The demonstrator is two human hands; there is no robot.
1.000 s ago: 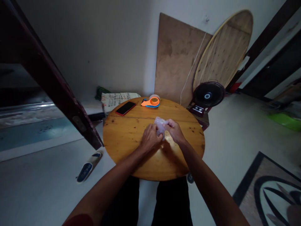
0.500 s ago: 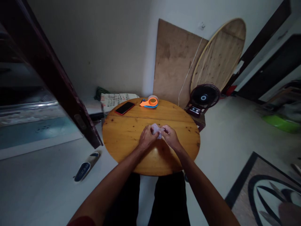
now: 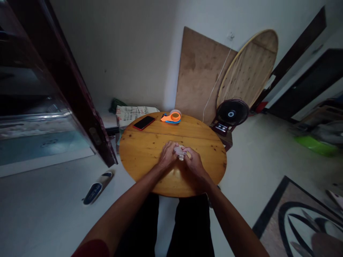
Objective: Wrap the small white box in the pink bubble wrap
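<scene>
Between my hands, low over the middle of the round wooden table (image 3: pixel 150 167), is a small whitish, partly see-through piece (image 3: pixel 180 151); its kind is too small to make out. My left hand (image 3: pixel 168 154) grips its left side, fingers curled over the far edge. My right hand (image 3: pixel 193 157) closes on its right side, thumb and fingers bent inward. Much of the piece is covered by the fingers. Behind the hands lies an orange and blue tape dispenser (image 3: pixel 171 117) with a roll of clear tape. A black phone with a red edge (image 3: pixel 144 122) rests to its left.
A black fan (image 3: pixel 232 113) stands beyond the table's right edge. Against the wall lean a brown board (image 3: pixel 200 71) and a round wooden tabletop (image 3: pixel 249 67). A slipper (image 3: pixel 96 189) is on the floor at left, near a dark door frame (image 3: pixel 66 78).
The whitish piece has turned flatter and sits slightly lower between my hands. My right hand has moved a little down and its grip has shifted. The view has tilted slightly.
</scene>
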